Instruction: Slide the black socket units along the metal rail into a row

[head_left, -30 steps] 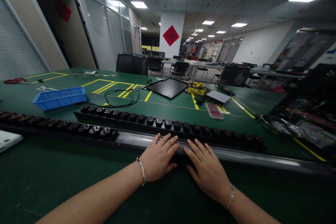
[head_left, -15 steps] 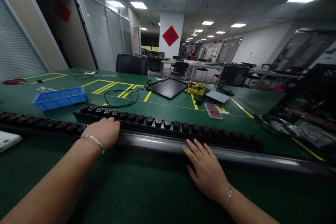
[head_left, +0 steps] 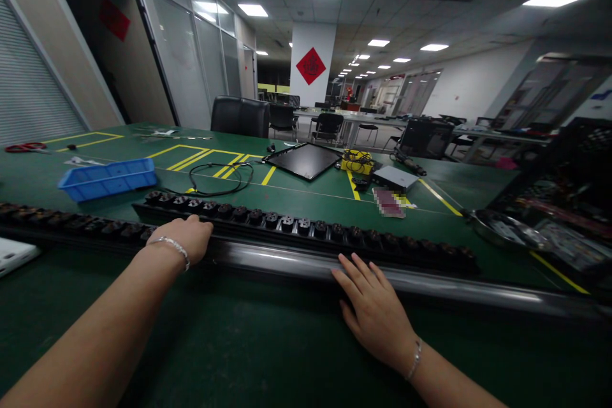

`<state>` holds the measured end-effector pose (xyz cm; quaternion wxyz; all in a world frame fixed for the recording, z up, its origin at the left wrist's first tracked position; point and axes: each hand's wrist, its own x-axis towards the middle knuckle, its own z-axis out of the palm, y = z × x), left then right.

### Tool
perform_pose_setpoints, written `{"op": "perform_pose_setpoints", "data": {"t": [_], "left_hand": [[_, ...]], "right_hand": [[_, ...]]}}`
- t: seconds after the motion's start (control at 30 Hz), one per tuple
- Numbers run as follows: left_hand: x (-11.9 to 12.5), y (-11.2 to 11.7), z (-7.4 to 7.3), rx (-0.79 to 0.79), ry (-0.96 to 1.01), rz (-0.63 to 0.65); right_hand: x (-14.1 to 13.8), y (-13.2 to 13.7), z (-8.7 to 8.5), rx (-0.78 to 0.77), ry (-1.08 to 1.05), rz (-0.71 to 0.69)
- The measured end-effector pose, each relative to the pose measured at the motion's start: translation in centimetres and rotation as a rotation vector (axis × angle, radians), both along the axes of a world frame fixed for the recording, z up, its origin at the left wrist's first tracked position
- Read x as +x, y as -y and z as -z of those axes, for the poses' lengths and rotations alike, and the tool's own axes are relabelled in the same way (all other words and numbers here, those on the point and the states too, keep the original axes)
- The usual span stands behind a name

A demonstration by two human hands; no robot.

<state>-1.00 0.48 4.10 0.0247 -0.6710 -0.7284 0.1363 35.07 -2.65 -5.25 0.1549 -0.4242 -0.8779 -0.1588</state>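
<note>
We have a long glossy black bar [head_left: 287, 261] lying across the green table [head_left: 239, 344], with the near socket strip [head_left: 86, 223] running out from its left end. Our left hand [head_left: 184, 242] curls over that end, its fingers bent together; their tips are hidden, so we cannot tell whether they clamp anything. Our right hand [head_left: 380, 312] lies farther right on the bar, palm down, fingers a little apart. Just beyond the bar we see the far socket strip [head_left: 287, 224]. Well beyond the bar's left end sits a blue bin [head_left: 108, 178]; beyond its middle, a black panel [head_left: 306, 160]; beyond its right half, a grey box [head_left: 394, 177].
</note>
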Motion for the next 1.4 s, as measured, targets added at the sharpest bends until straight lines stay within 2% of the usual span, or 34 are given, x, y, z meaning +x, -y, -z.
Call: {"op": "perform_pose_setpoints", "data": {"t": [0.13,0.37,0.53,0.83,1.0,1.17,1.4], "left_hand": [[0.1,-0.3,0.2,0.002,-0.002,-0.004],[0.1,-1.1,0.9,-0.035,0.055,0.090],[-0.2,-1.1,0.9,-0.088,0.098,0.084],[4.0,-0.8,0.4,-0.078,0.239,0.272],[4.8,-0.6,0.4,-0.046,0.293,0.314],[5.7,-0.5,1.1,0.008,0.387,0.417],[8.0,-0.2,2.5,0.092,0.513,0.487]], "right_hand": [[0.0,0.1,-0.1,-0.004,-0.002,0.001],[0.0,0.0,0.0,-0.002,-0.003,0.004],[0.0,-0.1,0.0,-0.007,-0.005,-0.001],[0.0,0.0,0.0,0.000,-0.003,0.005],[0.0,0.0,0.1,0.006,-0.008,0.006],[-0.1,0.0,0.0,0.000,-0.011,0.008],[-0.1,0.0,0.1,-0.009,-0.008,0.005]]}}
